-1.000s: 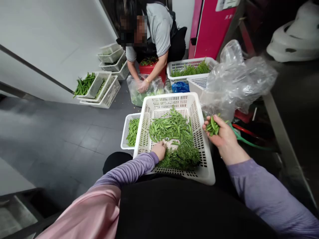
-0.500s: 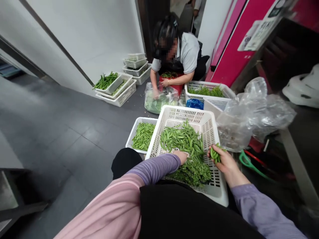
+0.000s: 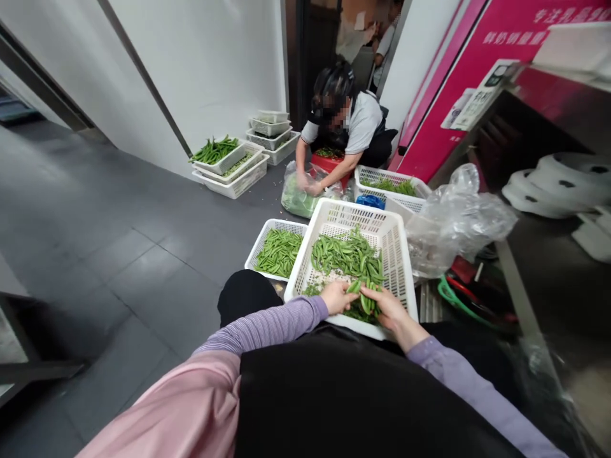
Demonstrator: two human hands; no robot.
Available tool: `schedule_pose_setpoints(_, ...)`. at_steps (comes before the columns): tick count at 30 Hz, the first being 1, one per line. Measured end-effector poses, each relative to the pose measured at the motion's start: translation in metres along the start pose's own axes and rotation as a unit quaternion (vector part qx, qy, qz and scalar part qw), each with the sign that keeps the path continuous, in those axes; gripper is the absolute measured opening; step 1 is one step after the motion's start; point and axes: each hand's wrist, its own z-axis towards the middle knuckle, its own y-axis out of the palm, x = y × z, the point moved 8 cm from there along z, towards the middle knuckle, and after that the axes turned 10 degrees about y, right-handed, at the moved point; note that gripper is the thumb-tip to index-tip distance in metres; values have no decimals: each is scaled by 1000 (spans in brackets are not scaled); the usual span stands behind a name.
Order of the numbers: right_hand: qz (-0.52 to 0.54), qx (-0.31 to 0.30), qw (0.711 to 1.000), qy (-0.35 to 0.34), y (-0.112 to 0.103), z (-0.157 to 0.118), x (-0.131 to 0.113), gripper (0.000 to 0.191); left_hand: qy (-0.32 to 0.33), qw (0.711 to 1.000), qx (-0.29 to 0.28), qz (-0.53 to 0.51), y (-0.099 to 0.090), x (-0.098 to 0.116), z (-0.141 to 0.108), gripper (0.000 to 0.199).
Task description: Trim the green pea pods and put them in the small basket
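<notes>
Green pods (image 3: pixel 366 303), small bunch: located low over the near end of a large white basket (image 3: pixel 405 270), between the two hands, some tips standing clear of the fingers.

Right hand (image 3: pixel 391 310): holding the bunch, thumb laid along the upper side, fingers curled beneath; grip narrow and filled. Forearm enters from the lower right, wrist turned inward, sleeve lavender.

Left hand (image 3: pixel 336 297): fingertips drawn together at the bunch's left side, beside one pale pod; whether they pinch it cannot be told. Forearm reaches in from the lower left, nearly level at the cuff, knuckles up.

Step in hand, as judged: working through the held bunch at the fingertips, pod by pod. Next move seems to call for a loose right-hand hold, so one pod can be parted without spilling the others.

Basket contents: loose pods (image 3: pixel 346 251) heaped toward the far end; darker greenery (image 3: pixel 356 313) under the hands, partly hidden.

Adjoining, left: smaller white basket (image 3: pixel 252 256), well filled with pods.

Beyond: crouching co-worker (image 3: pixel 367 124), both hands at a clear bag (image 3: pixel 296 198) of greens.

Right: crumpled clear plastic (image 3: pixel 461 216), beside the large basket.
</notes>
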Motion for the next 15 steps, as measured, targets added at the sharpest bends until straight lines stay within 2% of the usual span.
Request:
schedule_pose_setpoints(4,8,-22,1000,-13,4,-13,-6,36,5,999,-31,16,-2,3,-9,20)
schedule_pose_setpoints(8,-9,23,999,-43,-2,-16,-9,37,32,997,-57,52,4,5,-8,24)
schedule_pose_setpoints(12,-90,58,992,-60,-4,-18,-13,37,64,992,-73,83,12,7,-2,28)
schedule_pose_setpoints(15,-101,79,988,-84,-7,-22,-22,37,83,991,-80,63,15,8,6,30)
